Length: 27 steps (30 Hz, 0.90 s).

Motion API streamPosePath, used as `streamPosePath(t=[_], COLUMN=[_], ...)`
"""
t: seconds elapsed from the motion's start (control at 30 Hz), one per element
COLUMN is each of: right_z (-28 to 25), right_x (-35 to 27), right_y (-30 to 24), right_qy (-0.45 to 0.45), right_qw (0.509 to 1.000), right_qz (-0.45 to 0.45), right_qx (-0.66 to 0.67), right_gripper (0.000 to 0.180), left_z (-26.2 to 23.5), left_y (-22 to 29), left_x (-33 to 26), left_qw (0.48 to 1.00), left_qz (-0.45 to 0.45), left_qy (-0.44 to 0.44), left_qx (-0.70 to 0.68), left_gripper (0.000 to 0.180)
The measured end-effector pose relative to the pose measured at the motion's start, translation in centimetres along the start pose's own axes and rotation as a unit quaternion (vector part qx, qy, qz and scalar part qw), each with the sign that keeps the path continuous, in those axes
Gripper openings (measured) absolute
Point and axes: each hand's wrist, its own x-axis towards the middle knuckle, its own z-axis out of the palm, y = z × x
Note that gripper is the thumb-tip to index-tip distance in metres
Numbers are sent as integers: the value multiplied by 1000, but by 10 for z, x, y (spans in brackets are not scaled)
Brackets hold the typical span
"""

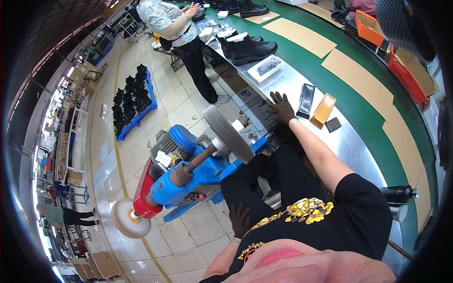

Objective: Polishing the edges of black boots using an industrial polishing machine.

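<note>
The right hand [282,107], in a dark glove, lies flat on the steel worktable [358,146] with its fingers spread and nothing in its grasp; just beside it to the right lie a black oblong tray [306,100], an orange tray [323,110] and a small dark square pad [333,124], all apart from the glove. The left hand [239,220], also gloved dark, rests against the person's black trousers at the hip, fingers loosely curled; whether it holds anything cannot be told. Between the two hands stands a blue buffing machine [198,172] on the tiled floor, its grey wheel [228,134] near the table's edge and a pale cloth wheel [128,218] at the far end of its shaft. Further along the table a pair of black boots [250,48] stands, with a white tray [265,68] near them; brown cardboard sheets [358,78] lie on the green belt beyond. Another person in a patterned shirt [163,16] stands at the table's far end; a blue pallet of black boots [132,101] sits on the floor, well apart.
</note>
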Motion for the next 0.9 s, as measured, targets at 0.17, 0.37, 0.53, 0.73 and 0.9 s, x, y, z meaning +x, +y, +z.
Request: streamPosePath(t=[0.17,0.37,0.53,0.73,0.9], right_z=[-1,-4,-6,-1,-4], right_x=[-1,-1,-2,-1,-2], right_y=[-2,-2,-4,-1,-2], right_qy=[8,-9,-9,2,-6], right_qw=[1000,1000,1000,1000,1000], right_qz=[2,10,10,9,6], right_qx=[2,-1,3,1,-1], right_gripper=[51,52,53,54,54], left_z=[-3,0,-5,-2,-3], left_y=[3,-1,6,2,6], left_x=[0,-1,-1,-2,-2], left_qw=[1000,1000,1000,1000,1000], left_qz=[-9,-13,-17,-13,-20], left_qy=[-7,-10,-11,-9,-10], left_qx=[2,12,17,15,16], left_gripper=[37,37,37,38,37])
